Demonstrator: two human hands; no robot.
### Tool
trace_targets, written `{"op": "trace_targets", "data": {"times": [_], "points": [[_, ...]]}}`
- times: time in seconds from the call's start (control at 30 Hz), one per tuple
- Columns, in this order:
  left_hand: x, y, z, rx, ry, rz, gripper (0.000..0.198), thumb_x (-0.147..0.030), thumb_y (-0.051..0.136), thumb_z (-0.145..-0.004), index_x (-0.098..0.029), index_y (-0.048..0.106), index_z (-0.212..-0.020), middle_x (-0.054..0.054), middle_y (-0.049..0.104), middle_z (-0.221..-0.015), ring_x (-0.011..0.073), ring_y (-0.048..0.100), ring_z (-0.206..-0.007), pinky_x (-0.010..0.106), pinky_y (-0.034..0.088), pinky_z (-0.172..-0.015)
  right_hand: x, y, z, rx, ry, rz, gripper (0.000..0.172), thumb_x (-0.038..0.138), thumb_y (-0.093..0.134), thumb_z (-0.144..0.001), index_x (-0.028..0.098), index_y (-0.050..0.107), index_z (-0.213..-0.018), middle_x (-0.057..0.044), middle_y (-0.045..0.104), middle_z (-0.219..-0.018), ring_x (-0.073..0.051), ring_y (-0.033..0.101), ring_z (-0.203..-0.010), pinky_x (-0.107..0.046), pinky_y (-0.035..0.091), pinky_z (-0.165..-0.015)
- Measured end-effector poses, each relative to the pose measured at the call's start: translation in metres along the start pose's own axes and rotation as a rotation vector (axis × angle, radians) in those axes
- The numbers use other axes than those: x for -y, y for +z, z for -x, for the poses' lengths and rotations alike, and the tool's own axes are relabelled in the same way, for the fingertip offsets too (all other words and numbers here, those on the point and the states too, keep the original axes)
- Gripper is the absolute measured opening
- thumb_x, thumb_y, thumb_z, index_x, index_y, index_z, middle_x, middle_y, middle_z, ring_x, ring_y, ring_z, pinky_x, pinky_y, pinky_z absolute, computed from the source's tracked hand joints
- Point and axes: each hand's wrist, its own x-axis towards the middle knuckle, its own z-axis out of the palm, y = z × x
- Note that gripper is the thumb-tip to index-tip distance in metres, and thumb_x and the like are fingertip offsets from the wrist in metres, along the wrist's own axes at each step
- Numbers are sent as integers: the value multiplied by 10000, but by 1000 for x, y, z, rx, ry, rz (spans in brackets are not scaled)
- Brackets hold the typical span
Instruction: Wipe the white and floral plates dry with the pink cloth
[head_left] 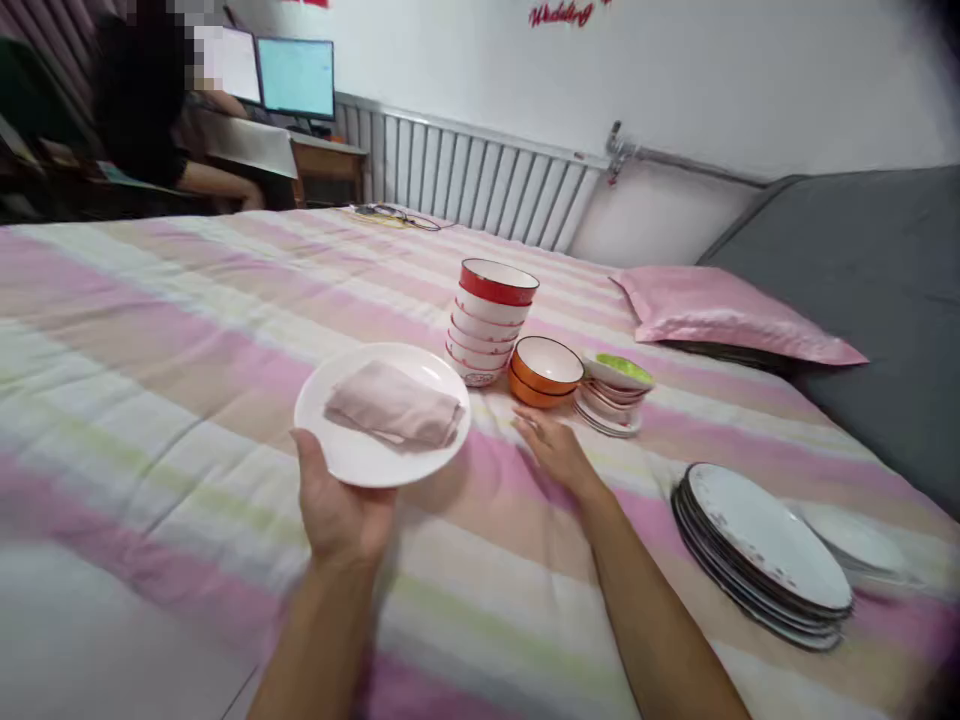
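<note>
My left hand (pixel 341 510) grips a white plate (pixel 360 467) from below, with the thumb over its left rim. A folded pale pink cloth (pixel 396 403) lies on that plate. My right hand (pixel 551 445) is stretched out over the bedspread with its fingers apart, close in front of two nested orange bowls (pixel 546 373). It holds nothing; whether the fingertips touch the bowls I cannot tell. Left of the orange bowls rises a tall stack of white bowls (pixel 489 328), topped by a red-banded one. Small dishes (pixel 611 400) with a green-lined bowl (pixel 622 370) on top stand to the right.
A stack of oval plates (pixel 765 540) lies at the right, beside a clear or white dish (pixel 855 540). Farther back are a pink pillow (pixel 727 315), a grey headboard (pixel 862 250), cables (pixel 397 215) and a radiator (pixel 480 170). A person (pixel 150 110) sits near monitors (pixel 296 78).
</note>
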Motion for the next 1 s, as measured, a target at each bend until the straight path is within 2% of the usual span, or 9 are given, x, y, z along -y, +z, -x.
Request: {"op": "trace_targets", "data": {"times": [0.1,0.2,0.37,0.57,0.67,0.8,0.87,0.93,1.0], "points": [[-6,-1,-4,5,16,20,482,-581,401,-870,-255,613,-1154,48,547,-1326,281,420,-1289,513,290,-1091,6,16,5,105,9,155,595,484,287,-926,149,356,-1413,-88,336,-1485,-227,245,-1395,-417,199,-1136],[-12,-3,-7,15,2,30,489,-576,353,-889,-257,611,-1156,43,541,-1334,275,416,-1291,498,313,-1084,20,29,13,190,21,260,647,550,234,-924,186,247,-1460,-66,198,-1535,-232,120,-1427,-464,105,-1149],[-21,-6,-8,50,-29,49,519,-595,321,-886,-258,600,-1165,55,522,-1350,292,419,-1287,522,326,-1063,63,42,33,288,-67,241,729,622,170,-905,183,125,-1485,-52,91,-1555,-205,53,-1435,-435,48,-1159],[-28,-12,-9,173,-26,113,540,-622,324,-869,-264,580,-1182,75,518,-1348,308,419,-1283,554,351,-1028,117,51,62,339,-182,185,738,626,187,-904,171,128,-1483,-80,85,-1556,-225,63,-1434,-449,58,-1156],[-31,-16,-7,258,-17,129,523,-619,354,-862,-272,577,-1183,75,525,-1339,307,411,-1289,557,379,-1005,143,57,76,334,-248,167,736,621,289,-892,193,154,-1476,-90,111,-1554,-245,81,-1430,-472,86,-1150],[-36,-18,-6,189,-54,128,539,-633,348,-857,-254,592,-1153,77,550,-1308,301,433,-1273,539,398,-997,178,73,91,312,-393,123,700,526,401,-894,133,230,-1447,-123,196,-1535,-247,135,-1419,-440,127,-1154],[-40,-18,-6,178,-57,141,544,-629,328,-867,-244,593,-1145,80,564,-1289,290,452,-1259,523,407,-995,192,81,99,318,-458,101,574,430,463,-888,124,382,-1365,-125,305,-1495,-247,202,-1399,-429,160,-1149],[-45,-21,-7,222,-43,166,533,-614,320,-879,-238,587,-1146,79,581,-1265,277,471,-1243,506,422,-987,201,83,108,423,-491,56,400,369,487,-887,149,534,-1218,-107,491,-1370,-247,325,-1345,-455,195,-1133],[-51,-26,-9,277,-24,182,514,-590,305,-896,-237,578,-1152,71,595,-1242,261,487,-1230,485,442,-972,202,76,118,572,-503,-85,380,413,500,-885,189,561,-1187,-67,619,-1214,-205,492,-1217,-397,282,-1102]]}}
